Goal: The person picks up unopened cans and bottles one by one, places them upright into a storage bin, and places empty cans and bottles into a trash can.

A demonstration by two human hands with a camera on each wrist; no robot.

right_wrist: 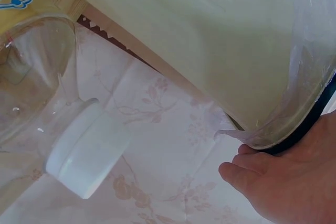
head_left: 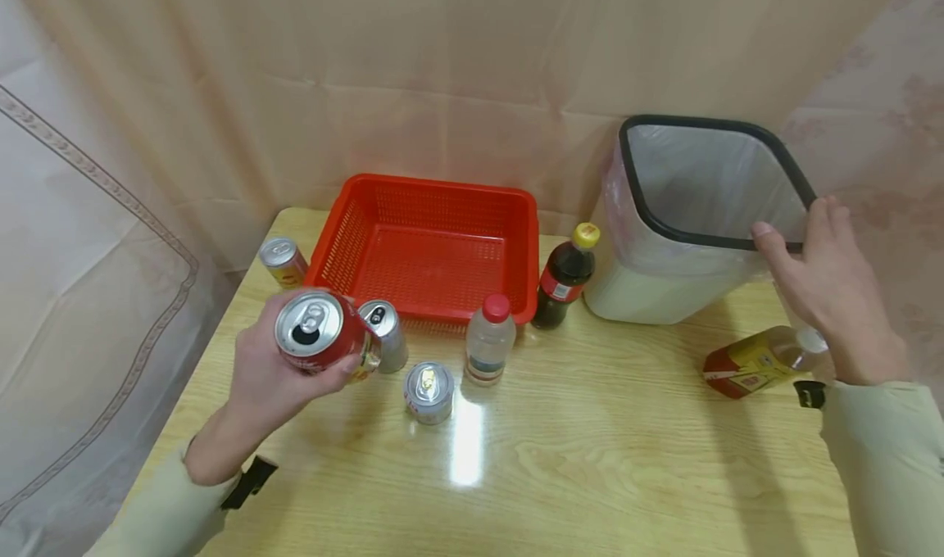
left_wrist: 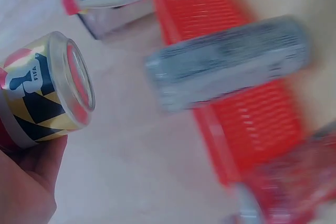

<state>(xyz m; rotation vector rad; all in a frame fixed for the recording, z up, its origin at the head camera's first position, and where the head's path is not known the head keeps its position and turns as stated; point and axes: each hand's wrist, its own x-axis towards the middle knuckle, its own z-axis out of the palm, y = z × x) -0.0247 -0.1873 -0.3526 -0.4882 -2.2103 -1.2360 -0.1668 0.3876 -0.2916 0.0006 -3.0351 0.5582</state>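
1. Red FIFA-printed soda can (head_left: 324,342) at 8 o'clock in my head view, lid up, mouth opened. I have the left hand (head_left: 269,369) clasped round it.
2. I have the right hand (head_left: 837,299) grasping the black rim (head_left: 693,120) of the cream trash bin (head_left: 656,291) at its 4 o'clock corner. Clear liner (head_left: 637,242) folded over the edge.
3. About the soda can: tall silver can (head_left: 391,348) near at 3 o'clock, short silver can (head_left: 428,395) at 4, yellow-and-red can (head_left: 288,269) at 11.
4. Red plastic basket (head_left: 435,307) at 2 o'clock from the soda can; red-capped clear bottle (head_left: 489,346) at the basket's 5.
5. From the bin: yellow-capped cola bottle (head_left: 564,283) at 8 o'clock, white-capped, yellow-labelled bottle (head_left: 760,362) at 5.
6. My left-wrist background is blurred.
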